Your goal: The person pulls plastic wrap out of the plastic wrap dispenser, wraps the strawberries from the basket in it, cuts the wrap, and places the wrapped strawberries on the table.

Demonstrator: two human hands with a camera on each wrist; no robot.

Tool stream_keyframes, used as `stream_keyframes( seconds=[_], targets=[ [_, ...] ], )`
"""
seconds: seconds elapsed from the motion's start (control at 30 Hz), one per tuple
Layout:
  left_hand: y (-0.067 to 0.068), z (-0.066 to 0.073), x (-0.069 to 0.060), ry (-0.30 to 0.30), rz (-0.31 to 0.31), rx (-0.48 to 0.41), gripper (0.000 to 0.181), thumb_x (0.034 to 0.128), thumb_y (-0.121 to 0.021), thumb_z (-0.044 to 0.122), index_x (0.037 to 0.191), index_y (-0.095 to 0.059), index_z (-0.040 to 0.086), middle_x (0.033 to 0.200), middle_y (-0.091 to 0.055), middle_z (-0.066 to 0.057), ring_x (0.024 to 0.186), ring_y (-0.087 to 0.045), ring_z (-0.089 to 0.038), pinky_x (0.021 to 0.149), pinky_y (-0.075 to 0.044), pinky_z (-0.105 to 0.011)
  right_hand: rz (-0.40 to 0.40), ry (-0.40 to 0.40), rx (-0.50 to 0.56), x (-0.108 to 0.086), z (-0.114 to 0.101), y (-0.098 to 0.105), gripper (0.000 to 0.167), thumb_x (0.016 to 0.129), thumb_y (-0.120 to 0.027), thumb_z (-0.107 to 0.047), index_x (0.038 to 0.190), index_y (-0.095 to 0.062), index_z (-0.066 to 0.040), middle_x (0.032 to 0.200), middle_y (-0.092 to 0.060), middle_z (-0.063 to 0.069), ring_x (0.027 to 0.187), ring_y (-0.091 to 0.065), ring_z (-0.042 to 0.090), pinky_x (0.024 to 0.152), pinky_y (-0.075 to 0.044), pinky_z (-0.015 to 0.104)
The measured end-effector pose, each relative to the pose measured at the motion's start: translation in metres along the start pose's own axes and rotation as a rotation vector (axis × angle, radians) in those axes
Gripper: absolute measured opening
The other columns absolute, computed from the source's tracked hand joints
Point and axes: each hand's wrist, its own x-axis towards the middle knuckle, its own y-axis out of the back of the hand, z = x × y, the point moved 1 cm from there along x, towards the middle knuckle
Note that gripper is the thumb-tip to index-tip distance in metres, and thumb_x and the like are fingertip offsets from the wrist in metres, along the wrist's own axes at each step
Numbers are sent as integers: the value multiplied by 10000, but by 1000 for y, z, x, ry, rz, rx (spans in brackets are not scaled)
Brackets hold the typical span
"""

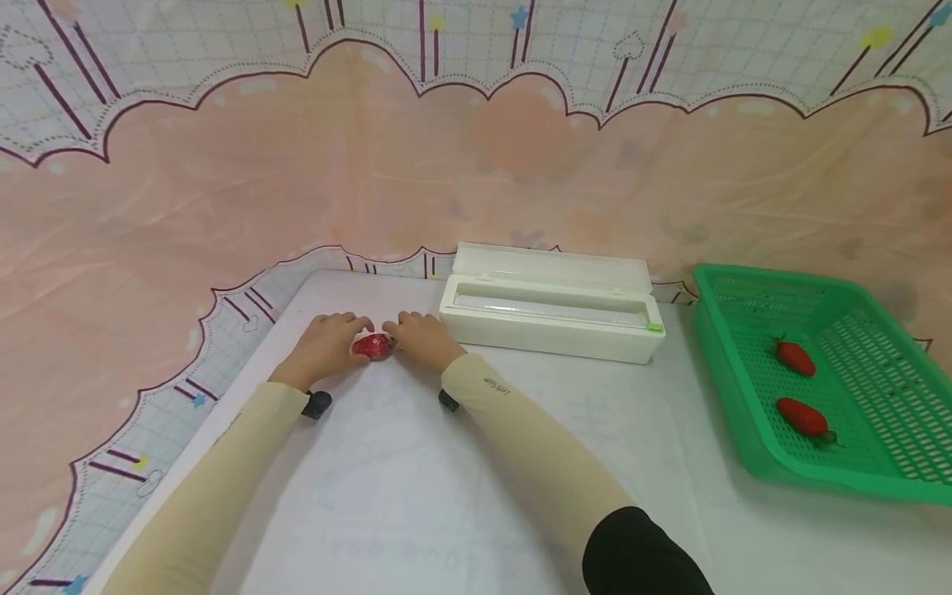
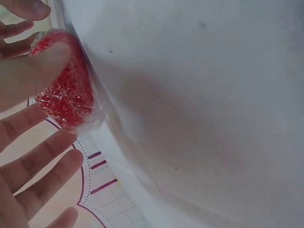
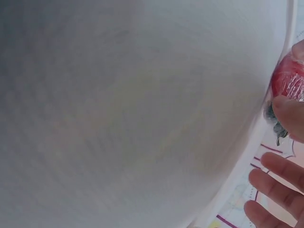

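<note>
A red strawberry [image 1: 372, 346] wrapped in clear cling film lies on the white table between the two hands. My left hand [image 1: 327, 343] grips its tip end; in the left wrist view the left thumb presses on the crinkled film, with the other fingers spread below. At the green stem end my right hand [image 1: 424, 339] pinches the wrapped strawberry [image 3: 287, 80]. The right thumb lies against the film there, while several right fingers stretch out below it. The right index fingertip is hard to make out.
Behind and right of the hands stands a long white cling film box [image 1: 550, 330] with its lid raised and a film roll inside. Farther right, a green plastic basket [image 1: 751, 430] contains two unwrapped strawberries [image 1: 796, 359]. A patterned cloth [image 1: 446, 182] hangs behind the table.
</note>
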Motion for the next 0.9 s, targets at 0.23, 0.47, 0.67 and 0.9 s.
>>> stream_keyframes(
  seconds=[0.23, 0.47, 0.67, 0.9],
  targets=[
    [4, 9, -4, -13, 53, -11, 597, 779, -750, 324, 1267, -521, 68, 1243, -574, -201, 1171, -513, -385, 1042, -317, -599, 70, 20, 27, -10, 2, 3, 557, 902, -614, -327, 1400, -397, -202, 1215, -570, 35, 1053, -573, 167, 849, -515, 293],
    [12, 29, -13, -55, 302, 61, 655, 772, -727, 409, 1277, -497, 61, 1225, -559, -197, 1167, -484, -385, 1058, -292, -557, 229, 2, -45, -34, 10, 20, 675, 862, -627, -446, 1413, -378, -146, 1300, -532, 57, 1143, -553, 197, 903, -506, 317],
    [24, 56, -14, -73, 514, 87, 670, 723, -764, 402, 1251, -526, 65, 1179, -588, -193, 1137, -505, -368, 1052, -295, -586, 353, -80, -113, -59, 29, 37, 731, 828, -623, -537, 1390, -402, -124, 1331, -522, 96, 1208, -520, 246, 974, -471, 401],
    [34, 85, -1, -109, 651, 115, 659, 707, -760, 401, 1232, -547, 66, 1128, -607, -170, 1099, -529, -348, 1054, -287, -583, 538, -138, -190, -89, 58, 45, 762, 774, -655, -571, 1346, -468, -103, 1264, -560, 119, 1153, -539, 276, 937, -462, 445]
  ],
)
